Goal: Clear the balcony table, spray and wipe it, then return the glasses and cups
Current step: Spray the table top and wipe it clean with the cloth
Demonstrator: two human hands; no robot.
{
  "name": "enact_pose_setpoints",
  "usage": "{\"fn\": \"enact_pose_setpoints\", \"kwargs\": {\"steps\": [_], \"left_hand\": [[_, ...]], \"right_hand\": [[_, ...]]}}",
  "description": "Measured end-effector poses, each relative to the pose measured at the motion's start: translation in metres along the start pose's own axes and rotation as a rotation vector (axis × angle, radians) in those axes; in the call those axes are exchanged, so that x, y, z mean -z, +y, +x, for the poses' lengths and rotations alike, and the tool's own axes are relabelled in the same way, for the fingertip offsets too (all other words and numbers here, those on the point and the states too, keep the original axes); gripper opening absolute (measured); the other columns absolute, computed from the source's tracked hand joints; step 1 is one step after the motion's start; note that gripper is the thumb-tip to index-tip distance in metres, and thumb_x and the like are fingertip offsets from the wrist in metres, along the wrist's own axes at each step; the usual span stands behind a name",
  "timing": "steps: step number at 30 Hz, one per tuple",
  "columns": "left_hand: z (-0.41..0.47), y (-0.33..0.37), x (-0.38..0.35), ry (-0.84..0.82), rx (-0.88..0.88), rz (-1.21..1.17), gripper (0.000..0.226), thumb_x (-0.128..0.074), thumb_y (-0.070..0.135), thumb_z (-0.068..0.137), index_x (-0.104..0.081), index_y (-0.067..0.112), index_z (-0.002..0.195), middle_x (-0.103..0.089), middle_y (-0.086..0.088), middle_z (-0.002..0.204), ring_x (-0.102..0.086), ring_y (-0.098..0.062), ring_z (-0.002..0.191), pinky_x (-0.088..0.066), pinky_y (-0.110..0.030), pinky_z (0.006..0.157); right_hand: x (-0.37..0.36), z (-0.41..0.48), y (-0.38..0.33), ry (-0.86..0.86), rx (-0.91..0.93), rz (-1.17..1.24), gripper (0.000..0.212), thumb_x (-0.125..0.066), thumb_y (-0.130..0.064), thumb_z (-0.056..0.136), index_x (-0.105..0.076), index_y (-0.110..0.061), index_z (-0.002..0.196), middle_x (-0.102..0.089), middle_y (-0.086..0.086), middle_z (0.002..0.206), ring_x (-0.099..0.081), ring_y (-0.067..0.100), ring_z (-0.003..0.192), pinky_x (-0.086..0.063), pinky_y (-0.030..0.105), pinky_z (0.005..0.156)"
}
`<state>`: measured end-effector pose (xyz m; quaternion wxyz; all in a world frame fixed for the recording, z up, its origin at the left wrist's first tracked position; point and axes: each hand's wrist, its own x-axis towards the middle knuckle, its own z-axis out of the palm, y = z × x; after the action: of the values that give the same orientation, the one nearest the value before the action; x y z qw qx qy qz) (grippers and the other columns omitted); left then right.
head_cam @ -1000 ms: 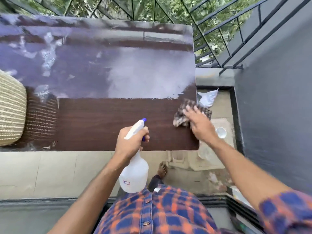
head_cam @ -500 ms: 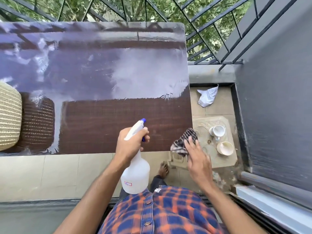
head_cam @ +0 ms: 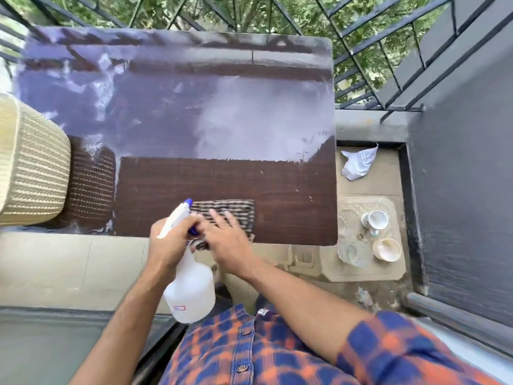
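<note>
1. Table (head_cam: pixel 291 207): dark wood-grain top filling the middle of the frame; the far half is glossy with pale reflection, the near strip plain brown.
2. Cloth (head_cam: pixel 236 211): checked, lying flat on the table's near edge, lower centre.
3. My right hand (head_cam: pixel 226 243): fingers spread and flat, palm pressed down on the cloth, gripping nothing.
4. My left hand (head_cam: pixel 168 245): fingers curled tight round the neck of the spray bottle (head_cam: pixel 191 290), just beside the right hand; the white bottle body hangs below the table edge, its blue-tipped nozzle over the cloth. I cannot tell how full it is.
5. Tray (head_cam: pixel 388 273): pale, on the floor at right of the table. It holds two white cups (head_cam: pixel 374 219), one upper, one lower right, both seemingly empty, and clear glasses (head_cam: pixel 354 252) at left, too faint to count.
6. Crumpled white paper (head_cam: pixel 358 163): on the floor above the tray.
7. Woven basket (head_cam: pixel 33 173): cream, at the left edge; contents hidden.
</note>
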<state>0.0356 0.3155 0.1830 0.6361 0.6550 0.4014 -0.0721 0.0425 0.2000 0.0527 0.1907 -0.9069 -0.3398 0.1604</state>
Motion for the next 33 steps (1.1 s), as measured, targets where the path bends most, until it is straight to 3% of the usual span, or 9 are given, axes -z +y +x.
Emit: {"fn": "enact_pose_setpoints", "kwargs": {"steps": [3,7,10,14,17,19,23,28,33], "left_hand": [[0.004,-0.003,0.032,0.058,-0.016,-0.030,0.017,-0.064,0.002,0.091,-0.070,0.003,0.075,-0.068,-0.006,0.063,-0.061,-0.018,0.059,-0.050,-0.023,0.051],[0.021,-0.002,0.064,0.031,0.035,-0.106,0.009,-0.063,0.007,0.092,-0.067,0.003,0.085,-0.062,-0.015,0.072,-0.058,-0.026,0.066,-0.048,-0.024,0.051],[0.038,0.001,0.085,-0.009,0.058,-0.068,0.010,-0.070,0.023,0.081,-0.068,0.013,0.081,-0.062,-0.011,0.071,-0.058,-0.027,0.070,-0.036,-0.024,0.049],[0.063,0.012,0.119,-0.075,0.058,-0.029,0.012,-0.070,0.031,0.076,-0.069,0.019,0.073,-0.065,-0.006,0.069,-0.061,-0.025,0.072,-0.035,-0.028,0.054],[0.086,0.020,0.146,-0.110,0.043,0.000,0.014,-0.066,0.021,0.091,-0.068,0.016,0.079,-0.065,-0.005,0.068,-0.063,-0.023,0.073,-0.036,-0.025,0.048],[0.098,0.027,0.161,-0.115,0.027,0.025,0.014,-0.065,0.020,0.092,-0.068,0.016,0.079,-0.066,-0.003,0.068,-0.065,-0.021,0.074,-0.037,-0.026,0.051],[0.116,0.036,0.195,-0.117,0.007,0.039,0.013,-0.066,0.022,0.092,-0.070,0.015,0.081,-0.068,-0.003,0.070,-0.067,-0.018,0.072,-0.040,-0.025,0.053],[0.124,0.043,0.222,-0.112,-0.031,-0.038,0.017,-0.069,0.023,0.086,-0.073,0.011,0.074,-0.068,-0.009,0.067,-0.062,-0.022,0.064,-0.046,-0.030,0.056],[0.124,0.050,0.234,-0.155,-0.008,-0.016,0.017,-0.067,0.031,0.084,-0.072,0.014,0.081,-0.069,-0.002,0.069,-0.066,-0.022,0.073,-0.043,-0.030,0.056]], "right_hand": [[0.003,0.034,-0.029,-0.116,0.091,-0.014,0.052,-0.046,-0.008,0.096,-0.048,-0.021,0.146,-0.040,-0.002,0.158,-0.025,0.028,0.151,-0.014,0.052,0.123],[0.008,0.007,0.000,0.014,0.023,-0.036,0.059,-0.048,-0.013,0.088,-0.050,-0.028,0.145,-0.043,-0.004,0.156,-0.035,0.026,0.147,-0.020,0.051,0.121],[0.024,-0.034,0.054,0.166,-0.371,0.017,0.062,-0.048,-0.022,0.087,-0.046,-0.033,0.148,-0.035,-0.003,0.160,-0.029,0.027,0.150,-0.014,0.048,0.122],[0.065,-0.016,0.127,0.218,-0.921,-0.049,0.062,-0.035,-0.051,0.092,-0.038,-0.037,0.152,-0.017,0.013,0.166,-0.013,0.040,0.152,-0.008,0.057,0.122],[0.085,0.053,0.134,0.224,-1.051,-0.067,0.058,-0.038,-0.049,0.098,-0.035,-0.033,0.154,-0.013,0.017,0.166,-0.011,0.045,0.150,-0.009,0.062,0.120],[0.081,0.107,0.110,0.206,-0.988,-0.123,0.057,-0.039,-0.047,0.101,-0.030,-0.034,0.155,-0.013,0.012,0.167,-0.012,0.044,0.151,-0.010,0.062,0.119],[0.037,0.191,-0.006,0.111,-0.585,-0.201,0.059,-0.033,-0.058,0.098,-0.031,-0.040,0.154,-0.016,0.006,0.167,-0.014,0.039,0.152,-0.010,0.060,0.120],[-0.029,0.149,-0.118,-0.032,-0.093,-0.199,0.050,-0.035,-0.049,0.100,-0.041,-0.041,0.149,-0.026,-0.001,0.165,-0.022,0.034,0.151,-0.019,0.057,0.119],[-0.011,0.115,-0.076,-0.040,-0.125,-0.233,0.054,-0.043,-0.044,0.098,-0.035,-0.044,0.151,-0.022,-0.005,0.165,-0.022,0.026,0.152,-0.024,0.052,0.119]]}}
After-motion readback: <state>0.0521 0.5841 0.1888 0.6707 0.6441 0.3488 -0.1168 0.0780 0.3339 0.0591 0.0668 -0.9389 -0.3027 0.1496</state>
